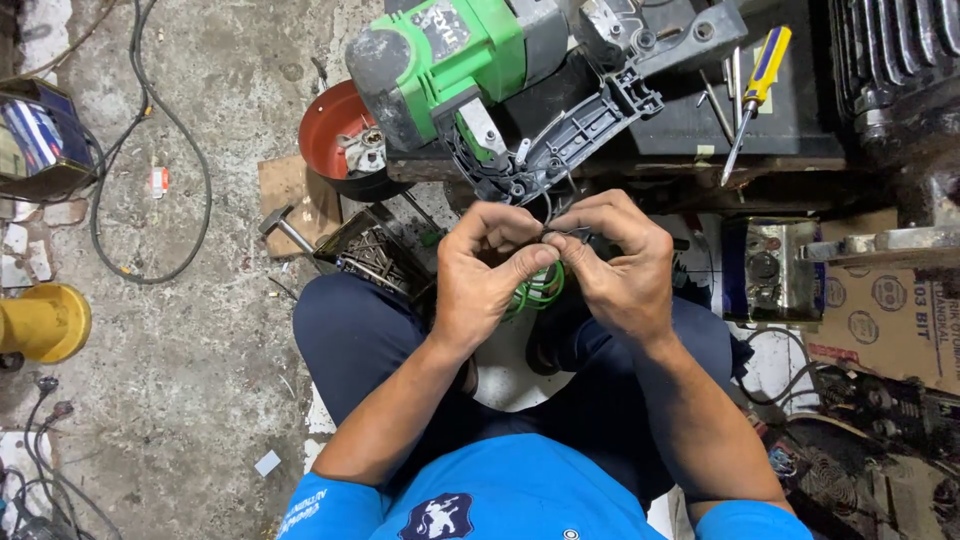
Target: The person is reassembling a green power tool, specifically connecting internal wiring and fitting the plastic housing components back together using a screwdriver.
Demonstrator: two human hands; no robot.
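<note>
My left hand [487, 268] and my right hand [617, 262] meet fingertip to fingertip over my lap, both pinching thin wires [558, 234] that run up into the open dark grey handle shell [565, 140] of a green power tool [455, 55]. A loop of green wire [533, 295] hangs below my fingers, partly hidden by my palms. The tool rests on a dark workbench edge just ahead of my hands.
A yellow-and-blue screwdriver [757, 85] and metal rods lie on the bench at right. A red bowl [335, 140], a hammer [282, 227] and a tray of screws [375, 255] sit at left. Black cables [150, 150] cross the concrete floor; a yellow canister [42, 322] stands far left.
</note>
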